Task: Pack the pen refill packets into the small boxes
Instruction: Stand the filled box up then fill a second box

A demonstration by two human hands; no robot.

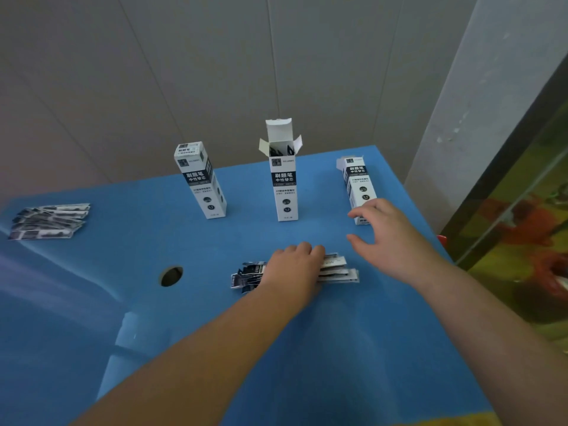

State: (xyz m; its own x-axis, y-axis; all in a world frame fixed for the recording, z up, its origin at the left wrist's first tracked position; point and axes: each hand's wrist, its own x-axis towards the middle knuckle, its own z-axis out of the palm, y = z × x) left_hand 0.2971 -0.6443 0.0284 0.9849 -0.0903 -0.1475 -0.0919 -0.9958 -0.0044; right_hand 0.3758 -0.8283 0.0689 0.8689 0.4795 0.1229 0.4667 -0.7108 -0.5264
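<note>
Packets (49,222) lie fanned in a loose pile at the far left of the blue surface (307,348), well apart from everything else. Moving right, we pass a round hole (171,276) in the surface, then the first box (201,179), upright with its top closed. Next stands the middle box (284,179), upright with its lid and side flaps open, and we can see dark packet ends showing inside its mouth.

In front of that box, our left hand (295,267) rests knuckles up on a second pile of packets (333,269), fingers curled over its middle. The fingertips are hidden, so we judge the grip to be closing on the pile but cannot tell how many packets it has. Our right hand (390,238) hovers just beside it, fingers spread and relaxed, holding nothing. Behind it stands the third box (358,186); its top is too blurred to read.

To do this step well, we would square the pile first, using the free right hand to tap the splayed ends level, then pinch a tidy bundle by its middle. We judge that a fanned bundle could catch on the open side flaps, so we should steady the box with the right hand and slide the packets in end first.
</note>
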